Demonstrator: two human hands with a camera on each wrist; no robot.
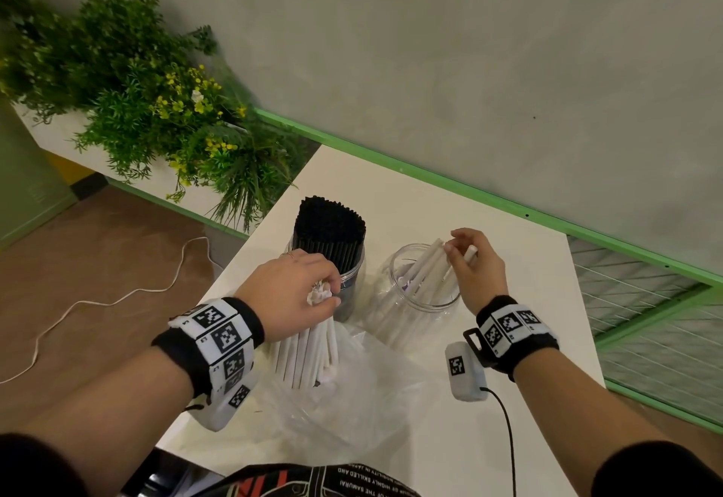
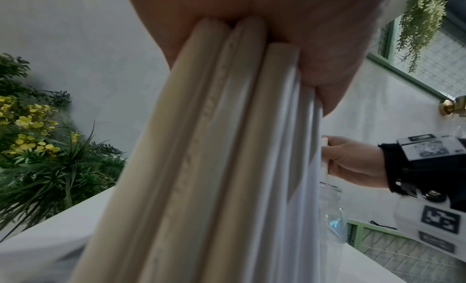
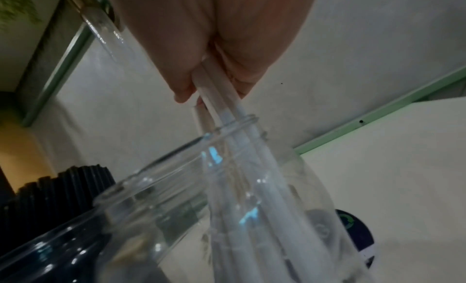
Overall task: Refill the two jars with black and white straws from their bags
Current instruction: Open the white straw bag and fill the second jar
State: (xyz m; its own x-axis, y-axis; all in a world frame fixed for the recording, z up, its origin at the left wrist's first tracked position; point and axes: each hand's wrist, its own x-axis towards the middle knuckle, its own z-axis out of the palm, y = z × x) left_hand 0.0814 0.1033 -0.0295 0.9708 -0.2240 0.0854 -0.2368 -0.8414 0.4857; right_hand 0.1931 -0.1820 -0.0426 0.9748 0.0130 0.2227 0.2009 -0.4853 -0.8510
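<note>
head view: left hand (image 1: 291, 293) wrapped round the top of an upright bundle of white straws (image 1: 309, 355), lower ends standing in the clear plastic bag (image 1: 352, 398) on the white table (image 1: 489, 222). right hand (image 1: 475, 265) pinching a few white straws, feeding them slanted into the clear jar (image 1: 420, 293), only partly filled. just to its left, the other jar (image 1: 346, 281), packed with black straws (image 1: 330, 224), apparently done. green planter (image 1: 156, 105) off the table's far left corner, white cable (image 1: 117, 301) trailing on the floor.

left wrist view: fingers curled tight over the bundle of white straws (image 2: 227, 147), palm pressed on their tops; right hand (image 2: 353, 163) seen beyond, above the jar rim.

right wrist view: thumb and fingertips (image 3: 184, 88) pinching two or three white straws (image 3: 227, 112) just above the clear jar (image 3: 227, 187) mouth, lower ends already inside. black straws (image 3: 63, 187) close behind.

risks, as judged: slanted straws could catch on the rim or lever the light jar over if pushed sideways; a loosened left grip would let the bundle fan out and spill over the slippery bag; a released straw leaning too far could tip out rather than settle.
</note>
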